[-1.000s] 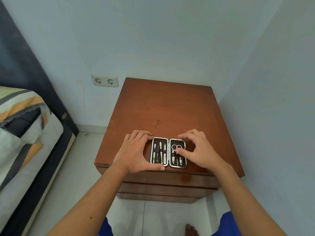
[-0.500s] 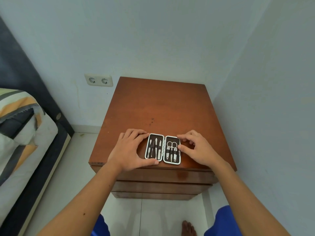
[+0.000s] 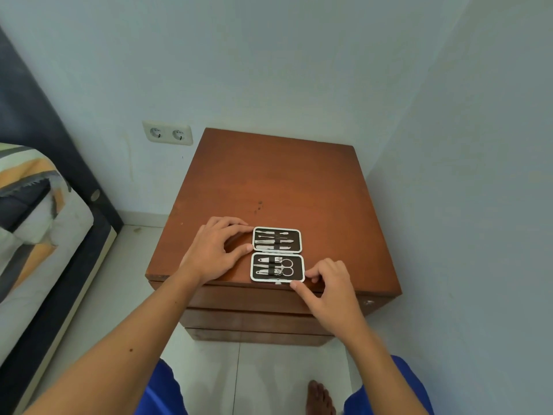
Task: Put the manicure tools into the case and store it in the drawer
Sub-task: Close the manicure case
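Pale walls (image 3: 269,70) met in a corner, with a bed (image 3: 36,229) and its striped cover along the left. A brown wooden nightstand (image 3: 269,181) stood in the corner, drawer fronts (image 3: 248,319) shut below its top. Double wall socket (image 3: 167,133) sat left of it. On the surface, near the front edge, the manicure case (image 3: 276,254) lay open flat, one half behind the other, near half just at the edge. Metal tools (image 3: 273,266) sat strapped in both halves, scissors in the near one. Left hand (image 3: 212,250) rested on the surface, fingertips touching the case's left side, nothing gripped. Right hand (image 3: 329,283) touched the near right corner with thumb and fingers, loosely, not clenched.
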